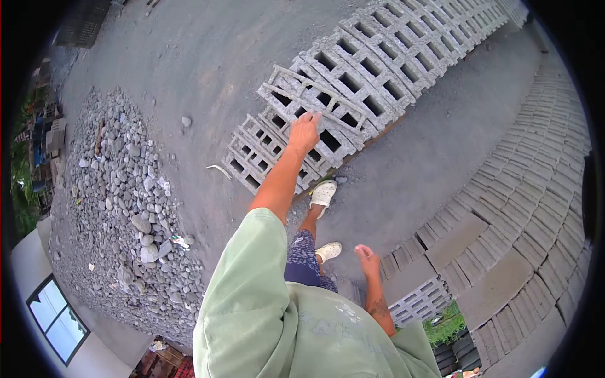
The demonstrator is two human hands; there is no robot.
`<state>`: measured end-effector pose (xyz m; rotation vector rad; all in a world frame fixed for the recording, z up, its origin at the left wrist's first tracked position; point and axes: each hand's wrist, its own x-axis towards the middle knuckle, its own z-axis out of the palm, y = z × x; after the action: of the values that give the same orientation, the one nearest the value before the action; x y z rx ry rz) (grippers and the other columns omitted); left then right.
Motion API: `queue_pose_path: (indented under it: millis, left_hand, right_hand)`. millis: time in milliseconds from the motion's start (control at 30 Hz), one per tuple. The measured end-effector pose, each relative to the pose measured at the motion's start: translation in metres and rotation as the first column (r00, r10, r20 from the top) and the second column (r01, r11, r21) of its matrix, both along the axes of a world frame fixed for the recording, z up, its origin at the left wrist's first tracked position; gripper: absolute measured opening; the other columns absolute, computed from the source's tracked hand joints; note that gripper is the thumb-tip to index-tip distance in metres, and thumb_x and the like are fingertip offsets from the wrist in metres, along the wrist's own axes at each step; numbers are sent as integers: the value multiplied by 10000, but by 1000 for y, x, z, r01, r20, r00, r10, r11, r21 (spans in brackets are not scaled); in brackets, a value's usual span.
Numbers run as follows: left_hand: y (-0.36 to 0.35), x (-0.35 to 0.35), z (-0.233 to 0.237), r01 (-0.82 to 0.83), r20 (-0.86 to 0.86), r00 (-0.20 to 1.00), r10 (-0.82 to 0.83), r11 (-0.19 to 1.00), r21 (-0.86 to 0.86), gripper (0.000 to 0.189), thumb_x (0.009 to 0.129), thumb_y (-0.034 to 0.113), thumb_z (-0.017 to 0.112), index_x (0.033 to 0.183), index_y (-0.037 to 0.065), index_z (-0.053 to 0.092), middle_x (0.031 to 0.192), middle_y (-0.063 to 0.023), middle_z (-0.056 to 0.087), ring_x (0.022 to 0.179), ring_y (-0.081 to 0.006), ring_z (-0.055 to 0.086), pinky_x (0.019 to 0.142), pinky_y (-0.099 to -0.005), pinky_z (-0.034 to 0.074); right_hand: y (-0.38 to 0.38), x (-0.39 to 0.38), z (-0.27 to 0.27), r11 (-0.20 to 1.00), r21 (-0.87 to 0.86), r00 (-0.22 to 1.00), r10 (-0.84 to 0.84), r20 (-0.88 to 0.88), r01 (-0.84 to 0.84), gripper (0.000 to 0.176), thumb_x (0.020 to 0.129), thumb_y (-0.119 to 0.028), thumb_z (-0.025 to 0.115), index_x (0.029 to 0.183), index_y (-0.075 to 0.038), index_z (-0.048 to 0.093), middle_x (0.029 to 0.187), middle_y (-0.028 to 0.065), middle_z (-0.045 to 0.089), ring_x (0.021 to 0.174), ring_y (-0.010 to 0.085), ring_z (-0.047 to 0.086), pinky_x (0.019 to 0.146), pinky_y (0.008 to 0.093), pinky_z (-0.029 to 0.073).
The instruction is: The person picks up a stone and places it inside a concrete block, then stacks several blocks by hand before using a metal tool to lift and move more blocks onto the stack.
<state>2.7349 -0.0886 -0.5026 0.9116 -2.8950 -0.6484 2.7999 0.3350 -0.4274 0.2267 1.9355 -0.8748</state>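
Note:
My left hand (305,131) reaches forward onto a row of grey hollow concrete blocks. Its fingers are curled over the near edge of one hollow block (328,104), which lies at a slant to its neighbours. The fingertips are partly hidden against the block. Smaller-celled hollow blocks (252,148) stand at the near left end of the row. Low at my side hangs my right hand (367,260), its fingers loosely bent with nothing visible in them. It is nearest to the stacked blocks on the right.
The long block row (403,44) runs away to the upper right. Grey stones form a pile (135,208) on the left. Curving stacks of blocks (529,208) line the right side. My pale clogs (322,194) are beside the row. A wall with a window (58,318) is lower left.

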Motion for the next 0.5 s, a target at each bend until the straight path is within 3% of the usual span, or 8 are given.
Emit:
queue_pose_path:
  millis: [33,133,200,233,300,400,500]
  left_hand:
    - [7,-13,-5,31,52,998,-28,998,-51,456,720,78,509,1173,115,475,1217,-140,458,1139,-283,420,924,-421,329]
    - [15,-35,-11,51,141,989,-35,992,-113,439,735,84,507,1170,125,467,1225,-131,443,1173,-287,380,957,-419,296]
    - [13,-33,-15,46,183,983,-21,990,-132,423,744,90,507,1163,131,469,1235,-127,432,1189,-288,358,970,-429,274]
    - [10,-32,-16,79,164,985,-51,982,-170,411,748,88,507,1155,129,470,1230,-125,432,1188,-293,355,969,-432,275]
    - [6,-32,-17,129,134,985,-105,973,-193,392,749,83,507,1136,132,466,1219,-121,432,1189,-293,351,976,-434,269]
    - [-2,-33,-13,248,193,959,-209,947,-205,436,739,85,516,1160,184,463,1199,-117,438,1155,-300,373,976,-431,277]
    - [-11,-36,-12,335,247,924,-292,930,-153,358,755,88,509,1102,175,508,1154,-102,458,1076,-270,430,898,-387,361]
  right_hand:
    - [9,7,5,992,77,995,94,39,-96,337,796,-256,618,1000,11,595,859,62,633,785,115,574,722,239,442]
    - [69,17,-6,972,141,979,173,112,-188,337,793,-259,624,996,8,592,850,55,625,783,120,571,714,249,449]
    - [95,7,0,991,131,983,-35,183,11,344,808,-265,607,1019,5,574,876,65,622,796,136,579,721,254,446]
    - [103,-1,5,991,135,982,-26,186,1,344,808,-265,607,1019,5,574,876,65,622,796,136,579,721,254,446]
    - [119,-18,17,943,102,944,-325,56,318,293,822,-220,586,978,28,582,863,80,623,839,139,581,760,251,442]
    - [137,-36,29,939,162,953,-303,-26,303,349,837,-250,568,1060,17,538,920,83,619,842,159,593,767,253,435]
    - [151,-28,25,932,208,955,-293,-55,298,330,836,-239,567,1034,24,553,904,86,622,840,150,592,776,254,435]
